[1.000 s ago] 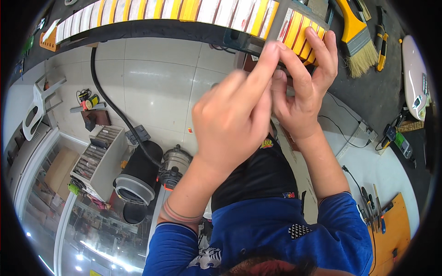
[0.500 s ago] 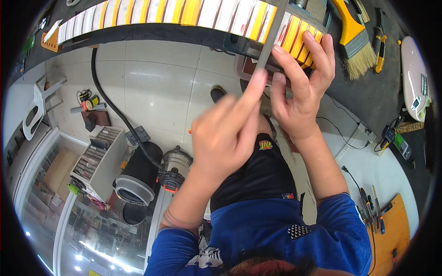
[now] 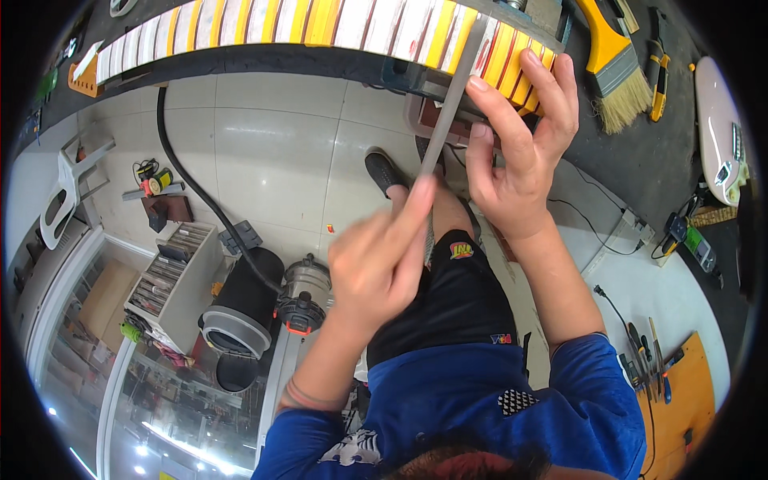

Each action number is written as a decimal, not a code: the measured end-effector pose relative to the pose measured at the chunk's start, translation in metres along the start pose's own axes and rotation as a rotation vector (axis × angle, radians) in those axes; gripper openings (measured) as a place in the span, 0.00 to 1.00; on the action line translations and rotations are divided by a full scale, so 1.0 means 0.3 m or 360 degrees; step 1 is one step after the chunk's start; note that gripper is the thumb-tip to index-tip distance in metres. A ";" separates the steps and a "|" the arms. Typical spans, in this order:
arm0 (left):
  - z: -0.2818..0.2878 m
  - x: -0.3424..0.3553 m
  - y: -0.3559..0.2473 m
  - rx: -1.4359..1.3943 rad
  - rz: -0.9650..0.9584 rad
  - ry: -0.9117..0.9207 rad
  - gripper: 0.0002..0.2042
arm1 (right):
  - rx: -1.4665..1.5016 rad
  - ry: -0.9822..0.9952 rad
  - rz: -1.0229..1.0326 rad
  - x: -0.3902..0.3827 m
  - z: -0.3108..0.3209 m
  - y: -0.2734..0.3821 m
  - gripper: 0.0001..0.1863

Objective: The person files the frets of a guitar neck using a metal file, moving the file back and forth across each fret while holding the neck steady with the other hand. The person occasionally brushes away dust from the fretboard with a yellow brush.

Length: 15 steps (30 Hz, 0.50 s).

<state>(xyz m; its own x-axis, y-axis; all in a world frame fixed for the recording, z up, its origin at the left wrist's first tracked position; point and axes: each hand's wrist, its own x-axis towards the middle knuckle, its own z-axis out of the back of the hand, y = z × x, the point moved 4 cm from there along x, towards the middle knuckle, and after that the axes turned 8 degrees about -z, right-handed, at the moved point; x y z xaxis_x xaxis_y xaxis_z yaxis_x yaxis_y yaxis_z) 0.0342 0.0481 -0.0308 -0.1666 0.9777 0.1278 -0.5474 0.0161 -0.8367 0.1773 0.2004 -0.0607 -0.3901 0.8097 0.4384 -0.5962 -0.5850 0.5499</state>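
A guitar neck [image 3: 384,28], its fingerboard masked with white and yellow tape strips parted by thin dark lines, spans the top of the view. My left hand [image 3: 376,268], slightly blurred, is closed round the near end of a narrow grey file [image 3: 450,112]. The file slants up and right, its far end over the tape near the neck's right part. My right hand [image 3: 524,152] has its fingers apart. Its index fingertip touches the neck's near edge beside the file, other fingertips rest on the yellow tape, and the thumb sits below the edge.
A yellow-handled brush [image 3: 616,72] and a yellow-black cutter [image 3: 659,84] lie on the dark bench right of the neck. Further right is a glossy white object with metal fittings [image 3: 720,132]. Below left stand a vacuum cleaner [image 3: 304,292] with a black hose and a black bin [image 3: 240,300].
My left hand has drawn the file down and left, toward my body, so more of its length shows. My right hand has stayed almost in place on the neck.
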 end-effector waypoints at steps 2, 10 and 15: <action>0.005 -0.068 0.000 0.0044 0.0034 0.0048 0.28 | -0.0002 0.0013 0.0014 -0.004 -0.005 0.000 0.40; -0.020 0.214 0.010 -0.0029 -0.0117 -0.0218 0.28 | 0.0029 -0.0011 0.0000 0.004 -0.007 0.017 0.40; 0.018 -0.102 0.010 0.0118 -0.0092 -0.0061 0.30 | 0.0017 -0.0004 0.0004 0.001 -0.008 0.007 0.40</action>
<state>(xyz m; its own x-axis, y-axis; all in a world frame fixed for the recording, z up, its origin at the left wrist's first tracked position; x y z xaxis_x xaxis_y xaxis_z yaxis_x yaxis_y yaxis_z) 0.0331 0.0172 -0.0342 -0.1633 0.9669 0.1960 -0.6161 0.0553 -0.7857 0.1741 0.1997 -0.0611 -0.3898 0.8082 0.4415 -0.5877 -0.5874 0.5564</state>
